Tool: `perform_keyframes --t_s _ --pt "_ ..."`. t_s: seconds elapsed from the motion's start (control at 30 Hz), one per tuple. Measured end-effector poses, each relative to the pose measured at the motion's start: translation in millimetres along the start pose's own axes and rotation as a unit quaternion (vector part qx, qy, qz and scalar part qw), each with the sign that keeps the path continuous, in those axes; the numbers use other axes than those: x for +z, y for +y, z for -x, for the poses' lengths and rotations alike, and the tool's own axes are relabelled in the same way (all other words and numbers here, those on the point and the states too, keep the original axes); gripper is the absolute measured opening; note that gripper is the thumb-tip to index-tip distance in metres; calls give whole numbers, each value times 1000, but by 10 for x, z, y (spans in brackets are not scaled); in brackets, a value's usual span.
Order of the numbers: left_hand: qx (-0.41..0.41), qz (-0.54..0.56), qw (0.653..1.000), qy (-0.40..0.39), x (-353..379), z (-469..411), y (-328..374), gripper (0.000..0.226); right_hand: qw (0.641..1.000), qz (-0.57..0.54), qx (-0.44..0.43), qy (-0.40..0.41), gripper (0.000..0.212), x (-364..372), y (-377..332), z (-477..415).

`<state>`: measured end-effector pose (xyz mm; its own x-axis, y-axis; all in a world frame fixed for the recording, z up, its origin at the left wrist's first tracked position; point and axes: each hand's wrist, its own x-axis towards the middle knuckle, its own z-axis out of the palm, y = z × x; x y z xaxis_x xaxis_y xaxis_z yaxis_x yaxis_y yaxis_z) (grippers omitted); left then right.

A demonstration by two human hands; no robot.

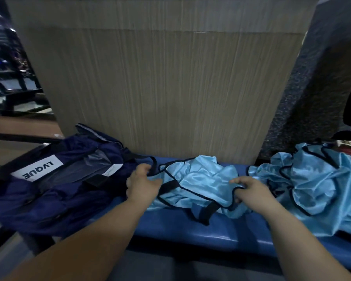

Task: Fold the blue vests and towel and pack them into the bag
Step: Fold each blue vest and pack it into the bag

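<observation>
Gripping the crumpled light-blue vest (199, 179), the left hand (143, 182) and right hand (251, 192) are holding it on the surface (180, 228) beside the navy bag (55, 201).

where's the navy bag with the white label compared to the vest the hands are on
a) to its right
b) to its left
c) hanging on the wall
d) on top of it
B: the dark navy fabric bag lies on the blue bench just left of the shiny light blue vest with black trim, next to the left hand.
</observation>
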<state>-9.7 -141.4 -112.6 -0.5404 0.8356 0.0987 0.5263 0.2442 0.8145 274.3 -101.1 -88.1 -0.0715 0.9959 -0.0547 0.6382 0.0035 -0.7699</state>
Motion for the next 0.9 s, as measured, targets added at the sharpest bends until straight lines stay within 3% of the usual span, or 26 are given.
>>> perform_keyframes --t_s 0.1,0.27,0.47,0.63,0.83,0.9 --pt "32 82 983 -161 101 271 323 18 997 -64 -30 -20 32 137 -149 58" --pt "-24 154 930 -334 401 563 590 24 974 -192 -87 -89 40 287 -266 161" --pt "-57 220 926 -302 509 490 679 22 966 -175 -155 -110 57 341 -311 201" --pt "-81 289 929 -217 542 391 691 18 965 -179 -169 -92 57 327 -299 172" --pt "-88 379 900 -197 446 289 773 25 976 -187 -107 -3 13 319 -257 26" --pt "-82 404 884 -219 415 295 800 28 984 -160 -78 -34 46 325 -254 6"
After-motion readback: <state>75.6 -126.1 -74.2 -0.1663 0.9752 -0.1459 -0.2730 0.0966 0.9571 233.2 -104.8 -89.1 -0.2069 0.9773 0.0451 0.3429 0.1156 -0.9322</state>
